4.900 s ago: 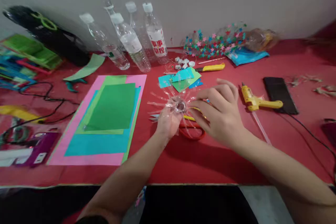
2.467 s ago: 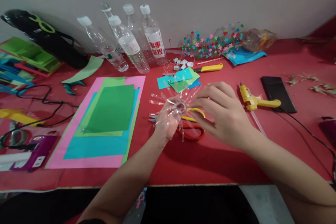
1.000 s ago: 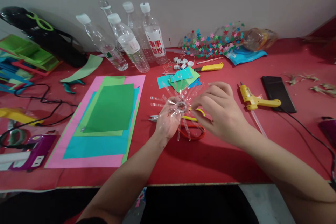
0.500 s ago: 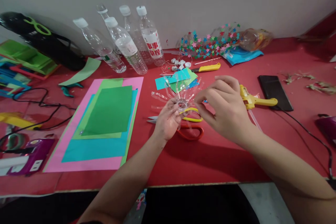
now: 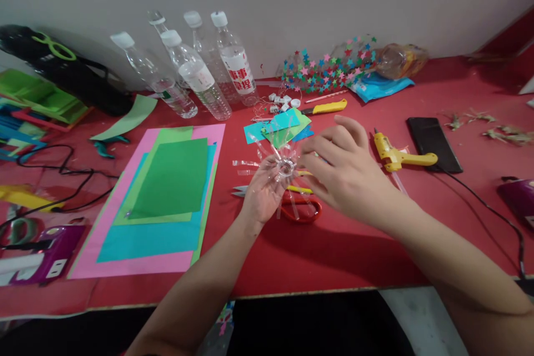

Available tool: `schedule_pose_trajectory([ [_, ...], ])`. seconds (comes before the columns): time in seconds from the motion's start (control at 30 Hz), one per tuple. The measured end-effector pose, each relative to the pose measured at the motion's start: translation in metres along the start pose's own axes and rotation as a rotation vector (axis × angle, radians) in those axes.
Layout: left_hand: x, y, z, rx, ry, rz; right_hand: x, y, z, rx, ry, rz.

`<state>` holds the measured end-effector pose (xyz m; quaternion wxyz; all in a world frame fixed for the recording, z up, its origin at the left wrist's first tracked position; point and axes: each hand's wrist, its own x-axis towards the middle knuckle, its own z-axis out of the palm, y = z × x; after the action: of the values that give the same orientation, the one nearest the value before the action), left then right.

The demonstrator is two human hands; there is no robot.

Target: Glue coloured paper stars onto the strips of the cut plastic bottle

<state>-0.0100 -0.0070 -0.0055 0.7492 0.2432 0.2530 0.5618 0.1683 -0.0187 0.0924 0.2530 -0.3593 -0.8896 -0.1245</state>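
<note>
My left hand [image 5: 263,192] is closed around a clear plastic bottle top [image 5: 286,167] whose sides are cut into thin strips spreading outward like petals. The bottle's neck ring faces up toward me. Close to its right side is my right hand [image 5: 344,169], fingers bent at the strips; whether a strip is between the fingertips is hard to see. Beneath the hands lie red-handled scissors [image 5: 306,212] and a pair with yellow handles [image 5: 301,189], partly hidden. Small blue and green paper pieces [image 5: 283,124] lie just beyond.
Several clear bottles [image 5: 237,67] stand at the back left. Stacked coloured paper [image 5: 167,183] lies left. A yellow utility knife [image 5: 329,107] and star-covered plastic [image 5: 325,72] are behind. On the right are a yellow glue gun [image 5: 396,157], a black phone [image 5: 436,142] and a cable [image 5: 490,211].
My right hand has moved slightly left, closer to the cut bottle top. The bottle top has turned a little in my left hand, and its strips now spread differently.
</note>
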Motion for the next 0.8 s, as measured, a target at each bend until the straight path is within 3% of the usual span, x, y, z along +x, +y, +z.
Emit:
schedule_pose_trajectory([
  [0.17, 0.0, -0.001, -0.002, 0.031, 0.027, 0.008, 0.0, 0.001, 0.006, -0.056, 0.062, -0.018],
  [0.53, -0.001, -0.003, -0.001, 0.168, -0.033, 0.046, -0.002, -0.006, 0.024, -0.243, 0.235, 0.127],
  [0.8, 0.001, -0.002, -0.002, 0.076, 0.036, 0.009, -0.001, -0.004, 0.0, 0.058, 0.039, 0.112],
])
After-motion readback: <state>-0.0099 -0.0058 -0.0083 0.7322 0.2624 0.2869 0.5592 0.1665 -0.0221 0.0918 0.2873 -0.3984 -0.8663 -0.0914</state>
